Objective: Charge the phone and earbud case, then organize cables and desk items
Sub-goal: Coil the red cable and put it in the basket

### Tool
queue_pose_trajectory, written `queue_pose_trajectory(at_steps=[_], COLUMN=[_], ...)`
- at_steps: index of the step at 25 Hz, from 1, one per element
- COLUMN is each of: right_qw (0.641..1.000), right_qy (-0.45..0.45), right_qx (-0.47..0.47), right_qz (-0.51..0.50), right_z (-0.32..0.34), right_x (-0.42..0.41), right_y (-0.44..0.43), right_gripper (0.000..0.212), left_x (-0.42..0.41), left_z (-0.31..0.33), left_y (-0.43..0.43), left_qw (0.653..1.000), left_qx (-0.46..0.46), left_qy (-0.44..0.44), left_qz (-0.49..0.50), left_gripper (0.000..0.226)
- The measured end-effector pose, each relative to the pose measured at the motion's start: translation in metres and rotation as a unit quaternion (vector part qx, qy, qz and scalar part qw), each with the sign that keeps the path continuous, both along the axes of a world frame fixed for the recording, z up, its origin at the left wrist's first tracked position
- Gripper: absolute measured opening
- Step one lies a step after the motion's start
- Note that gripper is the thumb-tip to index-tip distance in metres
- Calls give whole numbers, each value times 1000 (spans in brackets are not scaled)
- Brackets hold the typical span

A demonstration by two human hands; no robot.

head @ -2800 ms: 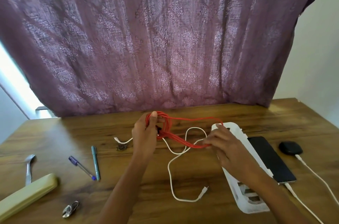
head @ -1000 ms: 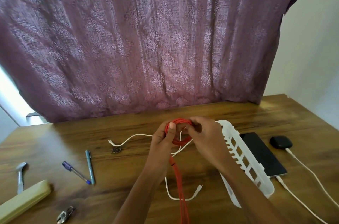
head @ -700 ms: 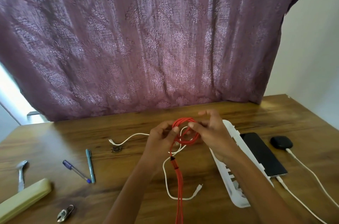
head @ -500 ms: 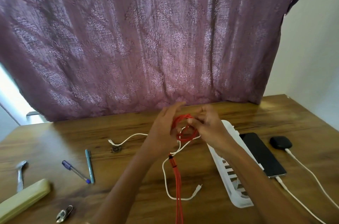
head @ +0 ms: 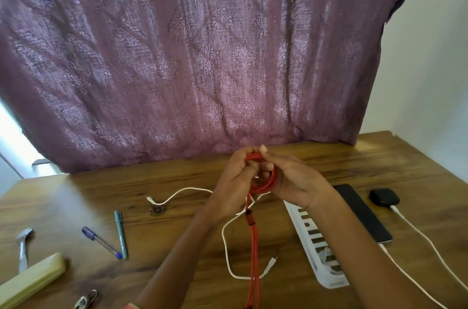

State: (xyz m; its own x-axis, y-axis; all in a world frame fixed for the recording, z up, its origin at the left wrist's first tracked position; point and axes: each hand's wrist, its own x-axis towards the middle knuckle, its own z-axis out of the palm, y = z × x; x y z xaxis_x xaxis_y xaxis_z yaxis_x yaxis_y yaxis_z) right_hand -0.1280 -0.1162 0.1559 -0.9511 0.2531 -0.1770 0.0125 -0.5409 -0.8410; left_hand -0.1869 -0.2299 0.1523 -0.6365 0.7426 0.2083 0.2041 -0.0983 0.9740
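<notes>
Red cable [head: 269,182]: wound into a small coil, lifted above table [head: 76,189] just past frame centre. Tails hanging straight toward 6 o'clock past a dark band, running off bottom edge. Left hand [head: 234,179] and right hand [head: 295,179] close together at the coil. Left fingers curled round its 9 o'clock side, right thumb and fingers pinching top and 3 o'clock side.

White cable [head: 224,240] loose on the wood under the hands, one plug out at 9 o'clock, other plug at 6 o'clock beside the red tails. Slotted white tray [head: 316,245] at 4 o'clock of hands, partly under right forearm. Phone [head: 362,212] flat, screen dark, just beside tray at 3 o'clock, phone lead [head: 383,246] at its near end. Earbud case [head: 383,196] black, at 2 o'clock of phone, near but apart, case lead [head: 396,209] touching its near edge.

At 8 o'clock: teal pen [head: 120,232] and blue-capped pen [head: 101,243], tips nearly meeting. Further out, same direction: spoon [head: 24,248], pale yellow case [head: 30,281]. Small metal bit [head: 158,210] near the 9 o'clock plug, too small to name. Purple patterned curtain [head: 202,55] across 12 o'clock.
</notes>
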Motion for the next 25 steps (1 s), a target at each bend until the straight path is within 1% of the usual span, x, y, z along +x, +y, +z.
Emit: queue_pose_trajectory(at_steps=[1,3,5,7,10,12,14,16,17,18,19,20,21,22,23,24,25], right_qw=[1000,998,990,975,932,916,911,913,911,899,876,838,787,735,695,677,685], right_qy=[-9,-22,-26,-24,-27,-36,-53,-56,-51,-43,-30,-12,9,26,33,33,30], right_qx=[10,60,134,221,352,392,402,387,386,406,444,499,562,619,661,682,677], right_qz=[-3,-18,-23,-30,-81,-78,-80,-113,-136,-161,-187,-220,-253,-275,-282,-277,-268], right_z=[0,0,-1,-3,-7,-10,-17,-21,-23,-25,-27,-29,-32,-36,-40,-44,-48], right_x=[0,0,2,4,9,13,14,10,9,8,7,7,7,7,6,6,5], right_y=[1,2,3,2,1,-1,-5,-9,-10,-11,-12,-12,-12,-13,-14,-15,-16], right_gripper=[25,29,31,33,28,31,31,26,25,25,24,18,9,6,17,24,28], left_x=[1,-3,-9,-13,-17,-19,-19,-17,-16,-16,-17,-19,-18,-17,-15,-14,-12], left_z=[-1,-1,-1,1,-1,-3,-3,-3,-4,-6,-10,-12,-12,-10,-8,-7,-6], left_y=[0,-1,-1,-2,-3,-4,-3,-1,0,2,4,5,6,6,6,7,6], left_qw=[1000,990,971,952,938,930,928,934,940,949,959,968,972,971,969,966,964], left_qx=[-4,-42,-85,-118,-139,-148,-147,-143,-140,-134,-120,-97,-70,-44,-18,5,25], left_qy=[14,107,196,251,249,246,243,219,193,153,98,27,-47,-110,-155,-181,-189], left_qz=[20,76,104,130,197,231,240,242,243,241,237,231,220,206,192,184,187], left_gripper=[17,11,18,17,14,15,12,8,8,10,12,13,10,8,9,10,9])
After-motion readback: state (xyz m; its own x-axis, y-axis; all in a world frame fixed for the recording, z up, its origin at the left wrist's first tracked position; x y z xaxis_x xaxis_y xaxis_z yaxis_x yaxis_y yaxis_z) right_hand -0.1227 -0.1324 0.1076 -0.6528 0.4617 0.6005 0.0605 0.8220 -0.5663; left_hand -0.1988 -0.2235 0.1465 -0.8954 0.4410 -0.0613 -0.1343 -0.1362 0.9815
